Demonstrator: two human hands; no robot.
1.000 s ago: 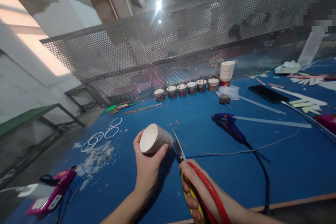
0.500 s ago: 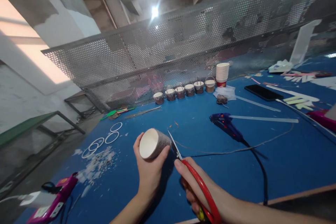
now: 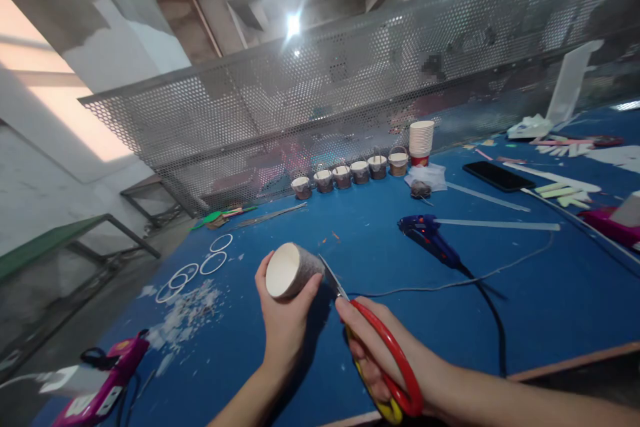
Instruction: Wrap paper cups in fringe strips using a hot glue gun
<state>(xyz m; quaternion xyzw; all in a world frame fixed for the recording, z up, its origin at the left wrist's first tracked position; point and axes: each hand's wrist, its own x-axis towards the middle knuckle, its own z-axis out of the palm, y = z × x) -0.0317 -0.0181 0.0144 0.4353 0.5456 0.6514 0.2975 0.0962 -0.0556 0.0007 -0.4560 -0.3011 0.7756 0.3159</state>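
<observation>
A paper cup [image 3: 283,271] with a white inside and a grey-brown wrapped outside is tilted in my left hand [image 3: 286,323], its mouth turned toward me. My right hand [image 3: 383,347] grips scissors [image 3: 400,353] with red and yellow handles. The blades point up and left, with their tips at the cup's base edge. A thin grey cord [image 3: 425,289] runs over the table to the right of the blades. Beyond it lies a blue glue gun [image 3: 431,239] with a long clear stick in it.
Several small wrapped cups [image 3: 342,177] stand in a row before a perforated metal screen [image 3: 280,100], beside a cup stack [image 3: 421,141]. White rings [image 3: 213,262] and paper scraps [image 3: 187,313] lie left, near a magenta power strip [image 3: 107,383]. A black phone [image 3: 499,176] lies right.
The scissors have opened wider at the handles, and the yellow handle now shows more. The blade tips have shifted slightly left against the cup. My left hand holds the cup nearly still.
</observation>
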